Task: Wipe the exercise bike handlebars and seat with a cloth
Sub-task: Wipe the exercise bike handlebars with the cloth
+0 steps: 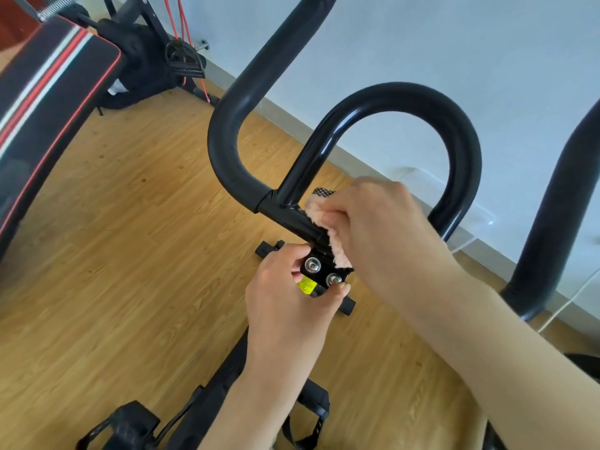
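Dead centre from the head camera, my right hand (pixel 373 228) has its fingers curled round the peach cloth (pixel 324 219), pressing it onto the black handlebars (pixel 389 92) where the loop meets the stem. At seven o'clock of it, my left hand (pixel 285 306) pinches the bolted bracket (pixel 323 272) between thumb and fingers, yellow sticker (pixel 306 285) showing. Up at ten o'clock, a striped bench (pixel 48 76) stands over the wooden floor (pixel 130 222).
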